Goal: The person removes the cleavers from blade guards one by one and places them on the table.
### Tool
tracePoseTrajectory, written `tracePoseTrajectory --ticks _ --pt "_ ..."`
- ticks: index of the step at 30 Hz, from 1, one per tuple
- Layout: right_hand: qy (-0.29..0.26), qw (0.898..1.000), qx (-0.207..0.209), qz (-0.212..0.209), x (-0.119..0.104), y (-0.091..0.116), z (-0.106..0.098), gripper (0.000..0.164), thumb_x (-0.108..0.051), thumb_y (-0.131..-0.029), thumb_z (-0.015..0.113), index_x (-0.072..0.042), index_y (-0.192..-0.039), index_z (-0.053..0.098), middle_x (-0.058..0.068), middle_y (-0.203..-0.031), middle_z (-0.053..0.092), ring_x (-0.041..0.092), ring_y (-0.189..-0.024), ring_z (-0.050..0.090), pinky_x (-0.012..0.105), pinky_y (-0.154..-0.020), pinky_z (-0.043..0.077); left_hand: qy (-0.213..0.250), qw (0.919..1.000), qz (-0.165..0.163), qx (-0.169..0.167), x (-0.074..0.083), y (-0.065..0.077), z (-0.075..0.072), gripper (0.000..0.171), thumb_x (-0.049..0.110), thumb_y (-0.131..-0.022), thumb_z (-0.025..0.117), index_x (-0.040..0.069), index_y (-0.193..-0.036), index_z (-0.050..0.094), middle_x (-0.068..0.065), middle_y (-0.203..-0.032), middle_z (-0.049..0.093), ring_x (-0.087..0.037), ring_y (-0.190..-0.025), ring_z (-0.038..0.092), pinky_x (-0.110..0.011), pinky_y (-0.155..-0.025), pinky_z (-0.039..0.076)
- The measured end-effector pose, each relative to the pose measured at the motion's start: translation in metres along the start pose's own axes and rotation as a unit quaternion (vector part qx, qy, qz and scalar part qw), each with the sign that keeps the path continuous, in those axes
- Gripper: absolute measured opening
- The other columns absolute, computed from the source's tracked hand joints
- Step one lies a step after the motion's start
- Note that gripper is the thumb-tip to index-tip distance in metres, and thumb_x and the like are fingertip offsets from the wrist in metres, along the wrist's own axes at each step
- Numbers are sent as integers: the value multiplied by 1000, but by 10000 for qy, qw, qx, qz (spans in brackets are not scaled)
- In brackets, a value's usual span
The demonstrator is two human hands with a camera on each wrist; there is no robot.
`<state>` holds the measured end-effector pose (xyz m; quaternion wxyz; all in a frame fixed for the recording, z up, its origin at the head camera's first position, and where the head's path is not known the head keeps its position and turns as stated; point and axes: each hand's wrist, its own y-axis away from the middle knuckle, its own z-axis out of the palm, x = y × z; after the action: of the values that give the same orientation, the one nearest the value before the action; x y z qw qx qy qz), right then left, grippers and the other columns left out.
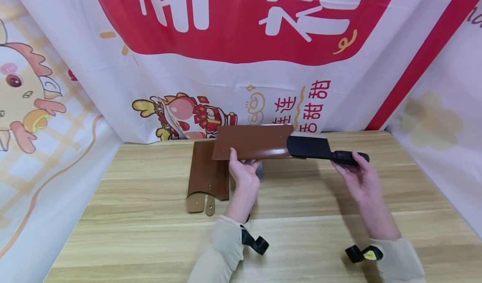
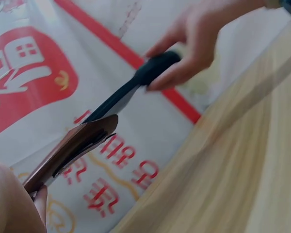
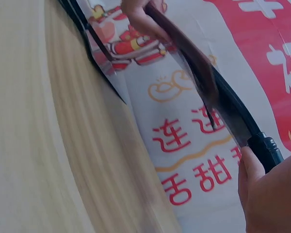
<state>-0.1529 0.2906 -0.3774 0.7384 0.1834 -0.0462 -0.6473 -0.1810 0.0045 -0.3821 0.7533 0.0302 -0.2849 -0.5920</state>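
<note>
My left hand (image 1: pixel 244 175) grips the lower edge of a brown leather sheath (image 1: pixel 250 143), thumb in front and fingers behind, holding it raised over the table. A cleaver (image 1: pixel 310 146) with a black blade sits partly inside the sheath's right end; the rest of its blade is hidden there. With thumb and fingers my right hand (image 1: pixel 359 178) holds the cleaver's black handle (image 3: pixel 266 151). In the left wrist view the sheath's mouth (image 2: pixel 109 125) gapes a little below the blade.
A second brown sheath (image 1: pixel 205 172) with tan straps (image 1: pixel 196 203) lies on the wooden table (image 1: pixel 301 216), left of my left hand. A flat grey piece (image 1: pixel 260 172) shows behind that hand. Printed cloth (image 1: pixel 244 78) hangs along the table's back and sides.
</note>
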Motion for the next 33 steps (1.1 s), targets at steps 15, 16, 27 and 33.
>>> tracePoseTrajectory --ticks 15,16,27,33 --pt "-192 9994 -142 -247 -36 4 -1 83 1 -103 55 -43 -158 11 13 -141 54 36 -123 62 50 -114 36 -376 9989 167 219 29 -20 -1 39 27 -106 56 4 -137 48 -15 -127 57 -33 -112 61 -55 -104 46" --pt "-213 9994 -157 -241 -37 4 -1 83 1 -103 55 -43 -158 11 16 -139 57 36 -123 62 49 -115 35 -424 9987 174 232 30 -21 -1 39 25 -106 57 4 -137 48 -15 -126 58 -32 -111 62 -54 -103 48" --pt "-289 9992 -163 -233 -47 4 -6 53 -2 -104 55 -24 -149 36 32 -115 65 39 -118 64 55 -109 43 -804 9963 193 254 30 -20 -2 41 18 -101 67 9 -137 50 -13 -122 63 -28 -103 66 -45 -98 51" --pt "-61 9992 -204 -332 -51 5 -8 41 -2 -104 54 -15 -141 40 29 -115 65 39 -116 65 56 -105 46 -875 9957 213 229 29 -19 -1 41 15 -100 67 7 -137 50 -13 -121 63 -27 -100 67 -45 -96 51"
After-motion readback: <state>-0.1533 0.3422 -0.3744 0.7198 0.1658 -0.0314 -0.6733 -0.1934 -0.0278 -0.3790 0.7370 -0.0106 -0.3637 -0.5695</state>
